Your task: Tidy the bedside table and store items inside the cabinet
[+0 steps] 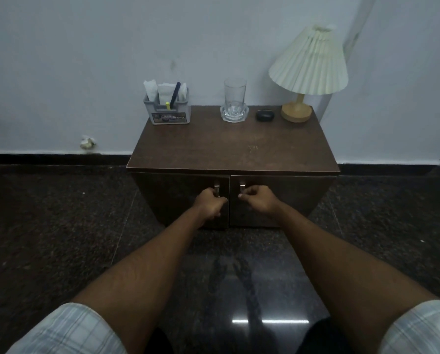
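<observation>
1. the left grip [210, 204] curls its fingers round the slim metal left handle [216, 188]; the right grip [258, 201] pinches the matching right handle [242, 187].
2. the flat dark-wood left door [178, 198] and right door [285, 198] lie closed, their edges meeting in the middle.
3. the smooth brown tabletop [229, 146] carries along its back edge a grey plastic box [167, 112] of papers and pens, a tall clear glass [234, 94] on a thick glass dish [234, 116], a small black oval thing [264, 115] and a lamp [308, 65] with a pleated cream shade and a round wooden base.
4. the floor [60, 226] is dark, speckled polished stone.
</observation>
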The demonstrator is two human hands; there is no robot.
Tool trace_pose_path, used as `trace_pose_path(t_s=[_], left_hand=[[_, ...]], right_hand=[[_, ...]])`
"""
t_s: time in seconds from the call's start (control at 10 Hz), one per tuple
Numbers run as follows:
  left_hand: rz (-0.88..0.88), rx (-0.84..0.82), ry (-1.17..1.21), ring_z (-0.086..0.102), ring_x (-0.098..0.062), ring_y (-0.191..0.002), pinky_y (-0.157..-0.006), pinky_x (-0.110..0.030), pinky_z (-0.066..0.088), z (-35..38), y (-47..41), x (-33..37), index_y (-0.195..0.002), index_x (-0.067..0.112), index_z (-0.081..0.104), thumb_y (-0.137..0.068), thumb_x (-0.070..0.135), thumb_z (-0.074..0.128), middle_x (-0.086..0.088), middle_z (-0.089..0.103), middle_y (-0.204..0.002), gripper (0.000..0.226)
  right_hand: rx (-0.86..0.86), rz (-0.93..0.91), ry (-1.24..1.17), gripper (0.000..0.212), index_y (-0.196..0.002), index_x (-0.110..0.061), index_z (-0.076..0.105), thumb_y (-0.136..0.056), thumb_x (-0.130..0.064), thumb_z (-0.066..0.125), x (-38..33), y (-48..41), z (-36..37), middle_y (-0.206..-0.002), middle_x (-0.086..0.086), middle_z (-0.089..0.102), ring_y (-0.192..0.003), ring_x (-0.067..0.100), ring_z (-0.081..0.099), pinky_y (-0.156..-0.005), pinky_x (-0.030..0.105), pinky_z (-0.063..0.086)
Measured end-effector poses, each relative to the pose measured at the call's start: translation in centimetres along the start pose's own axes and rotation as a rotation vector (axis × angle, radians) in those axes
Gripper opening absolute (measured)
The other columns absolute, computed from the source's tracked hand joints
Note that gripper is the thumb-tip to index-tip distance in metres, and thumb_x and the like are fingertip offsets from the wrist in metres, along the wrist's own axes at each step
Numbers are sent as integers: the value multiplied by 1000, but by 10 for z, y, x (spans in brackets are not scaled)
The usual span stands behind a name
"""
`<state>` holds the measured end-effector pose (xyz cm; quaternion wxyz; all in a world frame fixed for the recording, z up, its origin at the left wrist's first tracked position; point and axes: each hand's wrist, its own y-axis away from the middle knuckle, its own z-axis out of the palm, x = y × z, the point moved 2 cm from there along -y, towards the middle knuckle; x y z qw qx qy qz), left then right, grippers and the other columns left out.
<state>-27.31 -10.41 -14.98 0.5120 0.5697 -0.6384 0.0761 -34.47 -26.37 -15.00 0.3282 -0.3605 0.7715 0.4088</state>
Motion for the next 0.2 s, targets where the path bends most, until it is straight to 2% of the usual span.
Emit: trace_pose_path(t_s=[0.1, 0.2], left_hand=[[9, -21, -2, 71, -20, -79, -57, -28, 52, -9, 10, 9, -129, 22, 55, -96, 30, 61, 0, 67, -102, 34], [86, -19, -51, 66, -17, -73, -55, -25, 47, -17, 26, 18, -108, 22, 65, -96, 26, 60, -4, 70, -102, 14]], right_hand=[[-14, -39, -19, 17, -102, -16, 67, -89, -27, 73, -9, 12, -5, -104, 9, 70, -98, 25, 67, -88, 45, 58], [13, -78, -53, 14, -98, -17, 67, -89, -25, 74, -18, 27, -10, -99, 5, 68, -93, 22, 64, -91, 46, 54]])
